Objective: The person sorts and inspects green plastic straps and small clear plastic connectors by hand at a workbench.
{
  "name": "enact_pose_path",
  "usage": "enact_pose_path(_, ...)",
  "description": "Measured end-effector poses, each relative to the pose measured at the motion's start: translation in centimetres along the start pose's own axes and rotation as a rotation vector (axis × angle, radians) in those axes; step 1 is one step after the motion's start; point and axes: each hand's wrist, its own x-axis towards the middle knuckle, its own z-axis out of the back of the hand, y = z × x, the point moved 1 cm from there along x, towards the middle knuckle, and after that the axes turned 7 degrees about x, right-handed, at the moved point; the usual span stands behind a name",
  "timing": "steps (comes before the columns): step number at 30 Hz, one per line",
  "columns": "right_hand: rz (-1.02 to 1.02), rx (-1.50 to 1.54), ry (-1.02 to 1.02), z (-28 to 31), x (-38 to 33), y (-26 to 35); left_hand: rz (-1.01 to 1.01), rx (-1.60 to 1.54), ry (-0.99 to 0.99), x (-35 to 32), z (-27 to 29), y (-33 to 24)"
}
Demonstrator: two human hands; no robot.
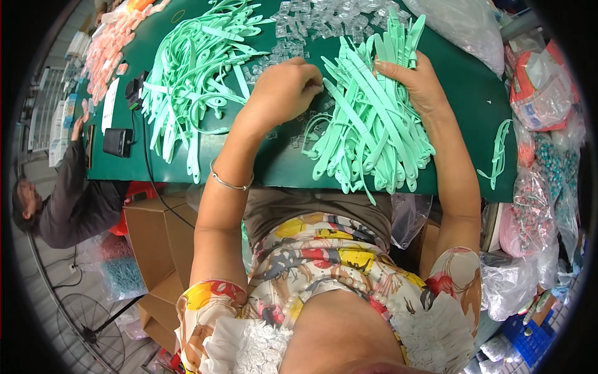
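My right hand (416, 82) is wrapped round the upper ends of some mint-green rubbery straps (374, 118), thumb across the front. They lie at the top of a thick heap near the table's front edge. Just left of that heap, my left hand (288, 87) is closed, fingertips curled together above small clear plastic clips (299, 140). What the left fingertips pinch, if anything, is too small to make out. A second tangled pile of mint-green straps (199, 75) lies left of my left hand. More clear clips (311, 22) are spread beyond both hands.
On the green table (461, 168) are a loose strap (498, 156), a black adapter (117, 142) with a cable, peach pieces (109, 56) and a clear plastic bag (467, 28). Bagged goods (536, 206) crowd the right. A cardboard box (159, 243) and another person (81, 193) are at left.
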Motion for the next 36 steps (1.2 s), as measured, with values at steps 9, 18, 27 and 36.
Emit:
enact_pose_path(9,0.075,-0.032,-0.010,-0.6,-0.3,0.4,0.401,-1.266,0.156,2.9,-0.7,-1.0)
enact_pose_path(18,0.131,-0.090,0.065,-0.7,-0.3,0.5,0.411,-1.477,0.251,5.1,-2.0,-1.6)
enact_pose_path(27,0.190,-0.176,0.065,-1.1,-0.6,0.7,0.447,-1.430,0.234,5.3,-2.2,-1.9)
enact_pose_path(36,0.235,-0.168,0.075,-1.3,-0.7,0.6,0.466,-1.353,0.291,5.4,-1.9,-2.0)
